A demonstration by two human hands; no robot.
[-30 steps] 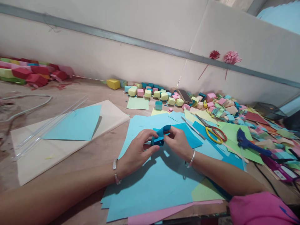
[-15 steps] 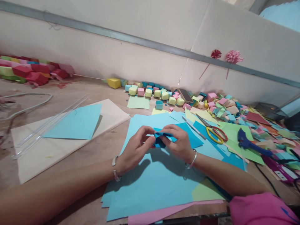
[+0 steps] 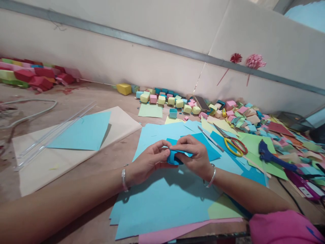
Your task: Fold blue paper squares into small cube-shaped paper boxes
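A: The left hand and right hand pinch one small folded piece of dark blue paper. What changed?

B: A second ago, a flap stuck up over the fingers. Now the right fingers lie across the top. I think they're pressing a fold.

A: Where is it?

B: Up over a pile of big light blue paper sheets. A pink paper sheet pokes out by the bench's front edge.

A: Any room?

B: On the left, some brown wooden bench shows. The right is tighter: metal scissors with red and yellow handles, then a dark blue plastic glue gun.

A: And far off?

B: A little light blue open paper box, then pale yellow paper blocks near the plain pale wall.
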